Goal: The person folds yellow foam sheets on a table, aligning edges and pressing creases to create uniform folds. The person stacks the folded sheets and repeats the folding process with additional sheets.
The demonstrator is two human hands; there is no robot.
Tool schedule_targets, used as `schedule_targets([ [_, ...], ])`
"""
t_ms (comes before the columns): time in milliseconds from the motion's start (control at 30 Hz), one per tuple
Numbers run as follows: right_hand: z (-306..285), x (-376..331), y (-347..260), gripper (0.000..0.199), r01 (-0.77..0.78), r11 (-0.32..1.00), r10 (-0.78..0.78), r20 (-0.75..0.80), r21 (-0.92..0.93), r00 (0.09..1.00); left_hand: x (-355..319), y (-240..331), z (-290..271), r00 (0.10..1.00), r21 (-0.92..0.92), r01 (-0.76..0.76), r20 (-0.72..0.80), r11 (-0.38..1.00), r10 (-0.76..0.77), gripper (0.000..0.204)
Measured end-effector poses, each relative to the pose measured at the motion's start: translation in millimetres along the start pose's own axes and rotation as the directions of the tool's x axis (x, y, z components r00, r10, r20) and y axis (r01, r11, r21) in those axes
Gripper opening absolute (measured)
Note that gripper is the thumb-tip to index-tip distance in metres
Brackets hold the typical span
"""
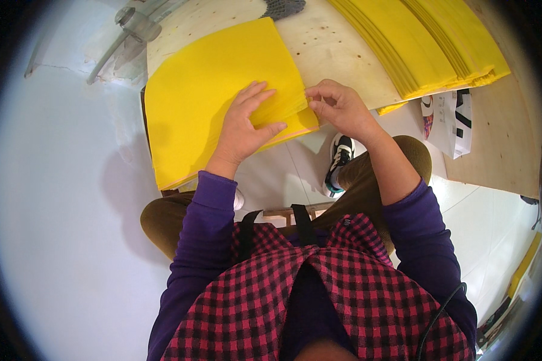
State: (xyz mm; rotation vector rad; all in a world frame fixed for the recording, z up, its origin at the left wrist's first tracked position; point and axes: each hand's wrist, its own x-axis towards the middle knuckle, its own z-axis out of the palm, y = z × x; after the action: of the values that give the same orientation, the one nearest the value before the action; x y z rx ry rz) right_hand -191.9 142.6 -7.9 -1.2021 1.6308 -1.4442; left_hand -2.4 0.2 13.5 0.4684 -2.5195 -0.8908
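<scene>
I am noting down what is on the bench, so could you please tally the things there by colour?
Yellow: 3 (the paper stack under both hands, two big piles at the back)
White: 1 (printed bag)
Dark grey: 1 (mesh piece)
Total: 5

The left hand lies flat on the stack; the right hand pinches its edge.

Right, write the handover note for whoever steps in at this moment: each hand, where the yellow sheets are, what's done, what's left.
Left hand: flat, palm down on the near yellow sheet stack, pressing it to the wooden table.
Right hand: fingertips pinching that stack's right corner edge, as if lifting a top sheet.
Things: a larger fanned pile of yellow sheets lies at the far right of the table; a white printed bag hangs below its edge.
Done: cannot tell how many sheets have been handled.
Left: the pinched sheet is not yet separated; probably carry on sheet by sheet.
</scene>
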Motion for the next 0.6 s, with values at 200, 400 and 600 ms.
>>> schedule_targets([
  [200, 0.3, 1.6, -8.0, 0.023, 0.009, 0.999, -0.007, 0.04, -0.049, 0.999, -0.5, -1.9, 0.9, 1.0, 0.004, -0.002, 0.003, 1.0, 0.002, 0.052],
  [400, 0.5, 3.7, -10.7, 0.021, -0.002, 0.999, 0.001, -0.017, -0.042, 1.0, 0.1, -13.2, 3.9, 0.999, -0.101, -0.041, -0.029, 0.994, 0.038, 0.039],
  [600, -12.5, 5.5, -8.7, 0.011, -0.069, 0.996, 0.064, -0.084, -0.064, 0.994, -1.4, -16.4, 4.6, 0.999, -0.109, -0.026, -0.022, 0.994, 0.024, 0.033],
])
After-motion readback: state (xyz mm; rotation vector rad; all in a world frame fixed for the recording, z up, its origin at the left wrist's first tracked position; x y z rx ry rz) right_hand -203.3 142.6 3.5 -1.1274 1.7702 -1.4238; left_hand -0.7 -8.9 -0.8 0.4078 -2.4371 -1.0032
